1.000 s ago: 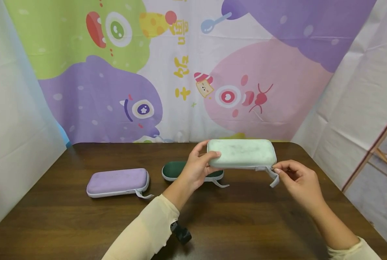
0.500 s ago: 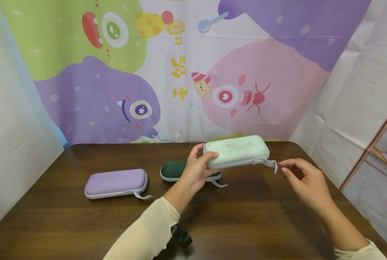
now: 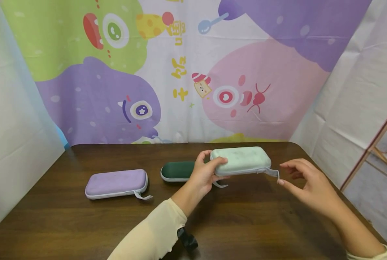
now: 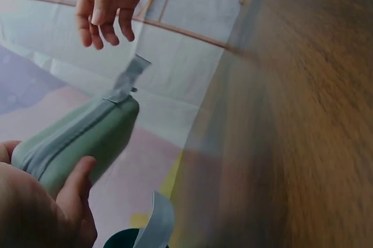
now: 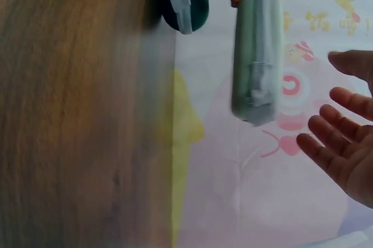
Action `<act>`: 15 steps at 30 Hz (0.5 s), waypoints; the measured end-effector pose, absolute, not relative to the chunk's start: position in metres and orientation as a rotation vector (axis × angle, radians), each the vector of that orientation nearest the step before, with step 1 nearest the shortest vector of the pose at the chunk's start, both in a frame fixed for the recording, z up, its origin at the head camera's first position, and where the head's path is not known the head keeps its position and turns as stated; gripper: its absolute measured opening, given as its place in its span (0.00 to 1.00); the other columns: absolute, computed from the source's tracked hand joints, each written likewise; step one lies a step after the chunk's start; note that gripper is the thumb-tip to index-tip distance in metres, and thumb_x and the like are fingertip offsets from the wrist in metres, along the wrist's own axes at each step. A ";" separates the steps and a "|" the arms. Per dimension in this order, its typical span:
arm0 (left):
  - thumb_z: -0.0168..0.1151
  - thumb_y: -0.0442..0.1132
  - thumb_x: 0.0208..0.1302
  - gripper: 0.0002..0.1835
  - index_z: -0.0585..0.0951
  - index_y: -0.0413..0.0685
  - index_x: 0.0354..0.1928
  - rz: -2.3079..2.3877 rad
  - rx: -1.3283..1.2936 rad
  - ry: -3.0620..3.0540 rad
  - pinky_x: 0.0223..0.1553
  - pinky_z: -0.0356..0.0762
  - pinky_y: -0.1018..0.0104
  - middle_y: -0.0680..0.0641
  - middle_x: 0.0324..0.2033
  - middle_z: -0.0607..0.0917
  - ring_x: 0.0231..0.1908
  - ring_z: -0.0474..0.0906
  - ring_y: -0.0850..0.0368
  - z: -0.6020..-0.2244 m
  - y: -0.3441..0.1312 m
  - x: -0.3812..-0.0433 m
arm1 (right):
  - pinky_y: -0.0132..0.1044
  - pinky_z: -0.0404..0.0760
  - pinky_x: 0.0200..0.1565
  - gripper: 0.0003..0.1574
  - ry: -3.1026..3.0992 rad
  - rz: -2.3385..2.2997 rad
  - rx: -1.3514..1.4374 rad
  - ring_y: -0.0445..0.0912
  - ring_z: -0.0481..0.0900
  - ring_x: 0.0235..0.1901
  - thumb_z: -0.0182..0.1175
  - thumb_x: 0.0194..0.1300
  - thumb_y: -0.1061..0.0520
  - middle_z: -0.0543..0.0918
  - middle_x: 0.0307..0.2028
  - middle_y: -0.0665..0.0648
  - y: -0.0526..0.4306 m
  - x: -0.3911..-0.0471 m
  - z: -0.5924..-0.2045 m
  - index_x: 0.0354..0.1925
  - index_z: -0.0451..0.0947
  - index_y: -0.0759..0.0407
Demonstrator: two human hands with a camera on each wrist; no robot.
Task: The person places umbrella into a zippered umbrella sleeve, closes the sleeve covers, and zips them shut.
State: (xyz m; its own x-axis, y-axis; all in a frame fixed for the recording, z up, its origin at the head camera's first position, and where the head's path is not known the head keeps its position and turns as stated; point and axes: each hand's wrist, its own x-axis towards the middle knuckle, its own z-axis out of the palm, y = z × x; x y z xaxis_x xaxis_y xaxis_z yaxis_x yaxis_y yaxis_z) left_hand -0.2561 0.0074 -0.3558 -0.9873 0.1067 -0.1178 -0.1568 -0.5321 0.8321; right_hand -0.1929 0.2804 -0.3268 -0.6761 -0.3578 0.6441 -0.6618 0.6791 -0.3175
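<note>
My left hand [image 3: 204, 171] grips the left end of a mint-green zippered case [image 3: 242, 160], thumb on top, holding it above the table. A grey fabric tab [image 4: 127, 79] sticks out from the case's right end. Just right of that tab is my right hand [image 3: 310, 184], its thumb and fingers spread and holding nothing. In the right wrist view, a gap shows between the right hand's fingers [image 5: 329, 134] and the case. Behind my left hand lies a dark green case [image 3: 177, 170], partly hidden by it. A purple case [image 3: 116, 183] rests on the table to the left.
The brown wooden table [image 3: 122, 227] runs back to a cartoon-printed curtain [image 3: 180, 119]. Pale cloth walls [image 3: 336, 97] stand at both sides. Under my left forearm shows a black strap piece [image 3: 187, 239].
My right hand has let go of the grey tab, and its fingers have spread apart. The mint-green case has been lowered slightly, still in my left hand.
</note>
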 end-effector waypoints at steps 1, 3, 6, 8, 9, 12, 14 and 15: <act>0.67 0.26 0.51 0.25 0.68 0.47 0.48 2.619 -0.084 1.438 0.44 0.77 0.37 0.38 0.54 0.70 0.38 0.78 0.41 -0.356 0.009 -0.256 | 0.19 0.73 0.44 0.31 -2.351 0.709 0.800 0.36 0.76 0.39 0.76 0.46 0.67 0.78 0.45 0.50 0.282 -0.193 -0.326 0.50 0.77 0.60; 0.68 0.25 0.50 0.25 0.68 0.46 0.47 2.611 -0.095 1.449 0.43 0.77 0.36 0.37 0.54 0.70 0.39 0.78 0.39 -0.357 0.014 -0.256 | 0.20 0.72 0.45 0.34 -2.358 0.667 0.829 0.37 0.74 0.41 0.77 0.44 0.66 0.77 0.46 0.51 0.284 -0.193 -0.325 0.52 0.77 0.60; 0.69 0.25 0.50 0.25 0.68 0.46 0.47 2.590 -0.123 1.459 0.43 0.76 0.35 0.37 0.54 0.70 0.41 0.78 0.38 -0.358 0.021 -0.256 | 0.21 0.69 0.46 0.39 -2.363 0.625 0.877 0.40 0.73 0.44 0.78 0.42 0.65 0.76 0.48 0.53 0.286 -0.194 -0.325 0.54 0.75 0.60; 0.70 0.26 0.49 0.26 0.68 0.46 0.47 2.568 -0.140 1.475 0.43 0.77 0.35 0.37 0.54 0.70 0.41 0.78 0.38 -0.358 0.026 -0.257 | 0.22 0.67 0.49 0.41 -2.375 0.605 0.897 0.43 0.72 0.46 0.78 0.41 0.64 0.75 0.50 0.54 0.286 -0.195 -0.326 0.55 0.74 0.61; 0.70 0.26 0.49 0.26 0.68 0.46 0.47 2.556 -0.150 1.483 0.42 0.77 0.36 0.37 0.54 0.70 0.41 0.79 0.39 -0.358 0.029 -0.257 | 0.22 0.66 0.50 0.42 -2.386 0.596 0.902 0.44 0.71 0.48 0.79 0.42 0.62 0.75 0.51 0.55 0.286 -0.195 -0.326 0.56 0.73 0.62; 0.72 0.26 0.48 0.27 0.69 0.46 0.47 2.524 -0.164 1.512 0.42 0.77 0.35 0.38 0.53 0.71 0.41 0.79 0.40 -0.359 0.038 -0.259 | 0.20 0.60 0.54 0.43 -2.430 0.574 0.903 0.48 0.70 0.52 0.79 0.43 0.58 0.74 0.54 0.56 0.285 -0.195 -0.328 0.57 0.72 0.63; 0.72 0.26 0.47 0.26 0.70 0.46 0.47 2.513 -0.156 1.528 0.43 0.77 0.34 0.39 0.52 0.71 0.41 0.78 0.40 -0.359 0.044 -0.260 | 0.21 0.59 0.56 0.44 -2.448 0.557 0.902 0.51 0.70 0.54 0.79 0.44 0.56 0.74 0.55 0.57 0.284 -0.195 -0.328 0.58 0.71 0.63; 0.72 0.26 0.47 0.26 0.70 0.46 0.47 2.508 -0.160 1.535 0.43 0.76 0.34 0.39 0.51 0.72 0.41 0.78 0.41 -0.359 0.048 -0.262 | 0.26 0.61 0.58 0.44 -2.458 0.554 0.898 0.53 0.70 0.55 0.79 0.45 0.55 0.73 0.56 0.58 0.284 -0.195 -0.328 0.58 0.71 0.63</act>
State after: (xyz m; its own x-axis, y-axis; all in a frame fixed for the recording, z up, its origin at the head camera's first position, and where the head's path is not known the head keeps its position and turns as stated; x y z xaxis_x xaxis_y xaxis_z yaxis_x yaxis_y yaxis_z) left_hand -0.2615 0.0477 -0.3590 -0.9748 0.1107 -0.1934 -0.2226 -0.4423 0.8688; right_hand -0.1947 0.2838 -0.3279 -0.6797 -0.4910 0.5449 -0.6773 0.7053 -0.2093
